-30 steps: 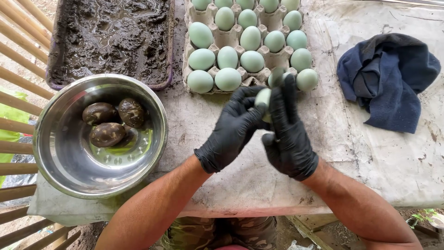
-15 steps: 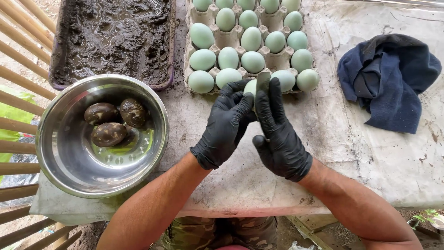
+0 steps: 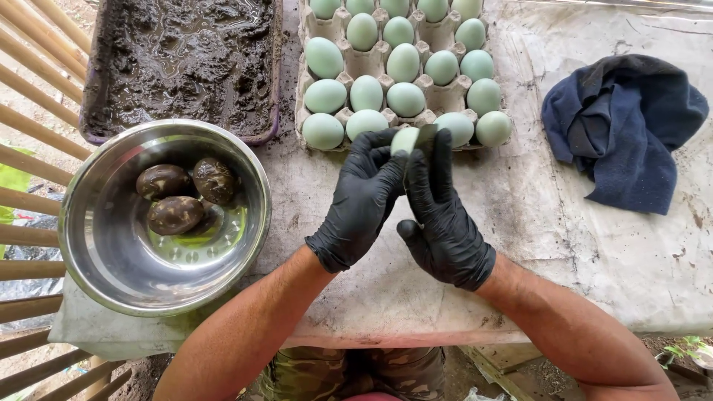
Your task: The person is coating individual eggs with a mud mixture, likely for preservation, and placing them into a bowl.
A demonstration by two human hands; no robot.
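Holding one pale green egg (image 3: 405, 139) between both gloved hands, left hand (image 3: 362, 200) and right hand (image 3: 443, 219), fingers clamped on it, above grey pulp egg tray (image 3: 441, 95) on bench (image 3: 564, 245).

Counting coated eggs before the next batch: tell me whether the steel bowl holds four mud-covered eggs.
No, the steel bowl holds only three dark mud-covered eggs, lying close together in its upper left part.
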